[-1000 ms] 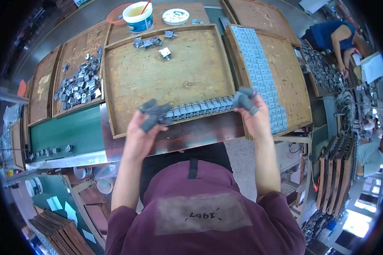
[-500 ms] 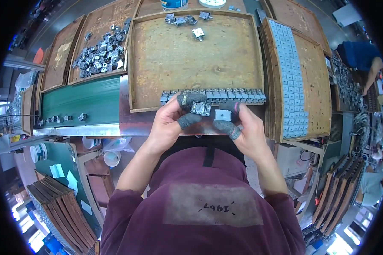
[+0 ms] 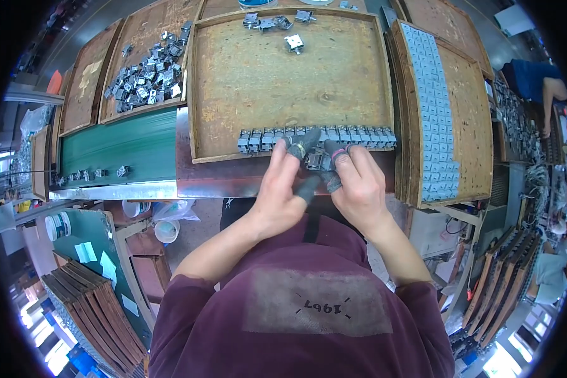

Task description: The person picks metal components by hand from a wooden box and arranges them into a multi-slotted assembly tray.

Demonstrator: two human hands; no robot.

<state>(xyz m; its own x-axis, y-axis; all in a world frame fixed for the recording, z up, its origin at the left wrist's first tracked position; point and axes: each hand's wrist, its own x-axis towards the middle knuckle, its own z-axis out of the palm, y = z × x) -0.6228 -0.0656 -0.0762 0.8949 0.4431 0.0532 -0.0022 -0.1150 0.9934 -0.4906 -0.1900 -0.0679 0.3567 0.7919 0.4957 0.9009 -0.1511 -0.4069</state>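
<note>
A small grey metal-and-plastic block part [image 3: 319, 162] sits between my hands at the tray's near edge. My right hand [image 3: 358, 186] is closed on it, with dark finger covers on thumb and fingers. My left hand [image 3: 282, 192] is beside the part, its index finger stretched over the row behind and its thumb apart below, slightly blurred. The left fingers partly hide the part. Behind my fingertips, a row of similar grey blocks [image 3: 358, 135] lines the near side of the wooden tray [image 3: 252, 94].
Loose metal parts [image 3: 148, 75] are heaped in a left tray. A single part [image 3: 293, 43] lies farther back in the middle tray. Green belt [image 3: 120, 146] runs at left. The right tray [image 3: 471, 126] holds rows of grey blocks [image 3: 429, 94]. Another person's arm [image 3: 550, 104] shows far right.
Half a second ago each hand held a separate part, a framed one left and a grey block right. Now the hands are closer together, with one part visible between them.
</note>
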